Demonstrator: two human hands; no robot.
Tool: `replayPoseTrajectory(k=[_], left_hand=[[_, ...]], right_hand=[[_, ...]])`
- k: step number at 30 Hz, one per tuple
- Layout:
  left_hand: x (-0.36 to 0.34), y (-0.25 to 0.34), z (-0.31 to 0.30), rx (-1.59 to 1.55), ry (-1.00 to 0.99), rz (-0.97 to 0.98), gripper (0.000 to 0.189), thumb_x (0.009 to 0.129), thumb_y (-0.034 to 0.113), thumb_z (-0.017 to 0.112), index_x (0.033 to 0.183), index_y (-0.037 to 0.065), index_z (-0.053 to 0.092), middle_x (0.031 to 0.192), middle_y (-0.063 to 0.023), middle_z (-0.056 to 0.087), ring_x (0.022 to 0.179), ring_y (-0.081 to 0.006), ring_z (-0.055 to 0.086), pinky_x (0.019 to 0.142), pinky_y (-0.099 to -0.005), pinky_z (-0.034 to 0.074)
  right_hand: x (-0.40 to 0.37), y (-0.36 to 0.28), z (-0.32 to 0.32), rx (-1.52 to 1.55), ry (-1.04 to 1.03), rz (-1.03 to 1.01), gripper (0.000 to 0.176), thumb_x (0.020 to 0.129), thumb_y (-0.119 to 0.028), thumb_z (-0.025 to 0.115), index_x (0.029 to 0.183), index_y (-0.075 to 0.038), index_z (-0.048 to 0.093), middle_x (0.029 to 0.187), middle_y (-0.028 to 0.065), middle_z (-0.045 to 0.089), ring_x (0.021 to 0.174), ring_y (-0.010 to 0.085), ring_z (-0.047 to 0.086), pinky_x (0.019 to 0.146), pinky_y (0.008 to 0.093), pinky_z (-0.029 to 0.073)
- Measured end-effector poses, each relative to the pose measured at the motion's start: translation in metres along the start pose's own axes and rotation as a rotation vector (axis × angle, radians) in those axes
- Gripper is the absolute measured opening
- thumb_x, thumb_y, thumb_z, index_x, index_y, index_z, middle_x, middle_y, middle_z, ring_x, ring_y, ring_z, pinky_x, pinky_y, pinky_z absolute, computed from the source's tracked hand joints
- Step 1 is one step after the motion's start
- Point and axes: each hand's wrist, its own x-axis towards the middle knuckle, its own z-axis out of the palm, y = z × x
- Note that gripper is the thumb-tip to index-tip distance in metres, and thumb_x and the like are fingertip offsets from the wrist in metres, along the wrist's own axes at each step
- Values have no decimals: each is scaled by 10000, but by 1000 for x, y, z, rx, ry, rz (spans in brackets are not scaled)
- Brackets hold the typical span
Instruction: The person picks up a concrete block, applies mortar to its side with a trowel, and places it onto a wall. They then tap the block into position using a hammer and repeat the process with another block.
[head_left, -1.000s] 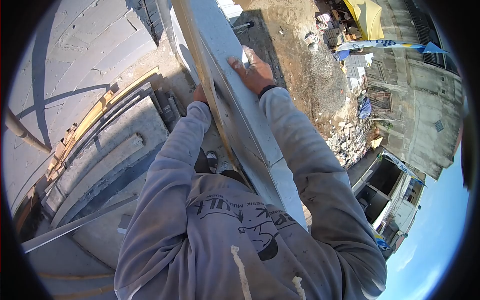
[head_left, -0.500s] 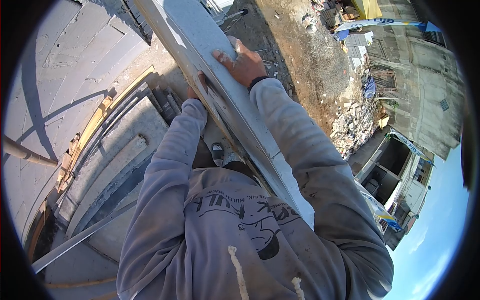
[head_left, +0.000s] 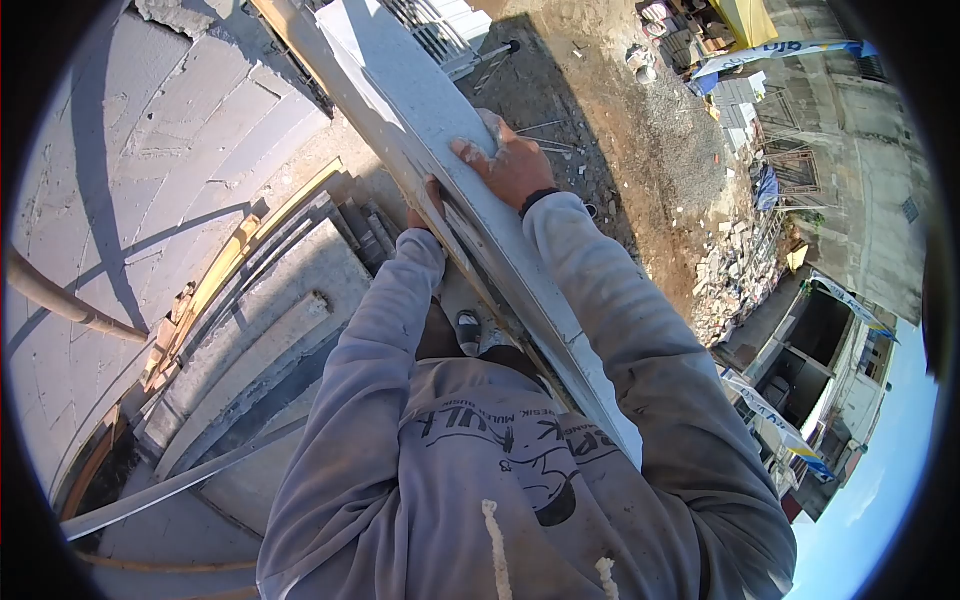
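Observation:
A long, pale wall top [head_left: 400, 75] runs diagonally past my chest, with a joint line across it lower down. Along its left side lies a narrow wooden board [head_left: 372, 130], with a dark gap between the two near my hands. My left hand [head_left: 424, 208] is curled round the board, one finger showing in the gap and the rest mostly hidden. On the outer edge of the wall top, my right hand [head_left: 515, 168] grips with its thumb side on the upper face. The fingers over the far edge are partly out of sight, and pale dust marks the knuckles.
Concrete slabs [head_left: 265, 330] and a yellowish timber strip [head_left: 240, 245] lie at left, beside a pale floor [head_left: 180, 130] with a brown pole [head_left: 70, 295]. Far below on the right are bare ground [head_left: 650, 170] and a rubble heap [head_left: 735, 270]. My shoe [head_left: 468, 333] shows between the arms.
The whole view has shifted, so the scene sits slightly lower and further right. Both hands keep nearly the same places on the board and wall top.

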Motion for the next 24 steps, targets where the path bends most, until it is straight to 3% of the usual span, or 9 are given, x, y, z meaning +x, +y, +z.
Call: replayPoseTrajectory(k=[4, 7, 9, 12, 16, 18, 24], left_hand=[[-21, 48, -3, -25, -13, -146, 534, 945, 414, 358, 1212, -35, 471, 1087, -157, 576, 963, -232, 571, 849, -330, 458], [-25, 62, -4, -71, -135, 8, 533, 954, 423, 311, 1213, -14, 472, 1104, -132, 562, 998, -216, 543, 880, -319, 437], [-27, 69, -4, -56, -171, -5, 524, 960, 411, 294, 1215, -12, 469, 1108, -123, 558, 1005, -211, 536, 885, -313, 431], [-32, 80, -4, -46, -216, -51, 508, 971, 388, 260, 1218, -7, 463, 1117, -107, 549, 1018, -201, 521, 895, -301, 419], [-32, 80, -4, -24, -248, -57, 503, 971, 382, 268, 1216, -10, 466, 1109, -108, 555, 1008, -202, 529, 888, -304, 425], [-31, 78, -3, -14, -262, -50, 500, 970, 379, 272, 1214, -12, 467, 1104, -108, 559, 1002, -203, 532, 885, -305, 428], [-30, 74, -6, 23, -270, -45, 493, 970, 371, 285, 1210, -17, 471, 1091, -110, 568, 986, -206, 544, 875, -310, 436]], right_hand=[[3, 4, 5, -56, -9, 57, 893, 735, -695, 494, 1257, 26, 427, 1009, 284, 598, 977, 376, 593, 874, 407, 460], [0, -1, 0, -43, 6, 52, 910, 735, -698, 487, 1244, 54, 428, 992, 285, 602, 957, 368, 602, 864, 406, 465], [-2, -1, -1, -25, -15, 53, 833, 744, -670, 508, 1323, -80, 402, 1019, 222, 617, 955, 332, 607, 836, 407, 473], [-3, -5, -5, -9, -53, 80, 805, 747, -660, 510, 1325, -109, 404, 1015, 212, 621, 951, 330, 609, 833, 405, 476], [-6, -11, -14, -14, -99, 140, 780, 761, -633, 516, 1321, -101, 404, 1037, 198, 617, 972, 324, 601, 848, 405, 466], [-5, -5, -8, 37, -31, 40, 749, 776, -602, 522, 1318, -99, 406, 1071, 184, 609, 1000, 316, 588, 869, 403, 452], [-6, -4, -9, 85, -48, 48, 722, 777, -578, 541, 1299, -92, 428, 1097, 189, 598, 1010, 319, 581, 874, 394, 444]])
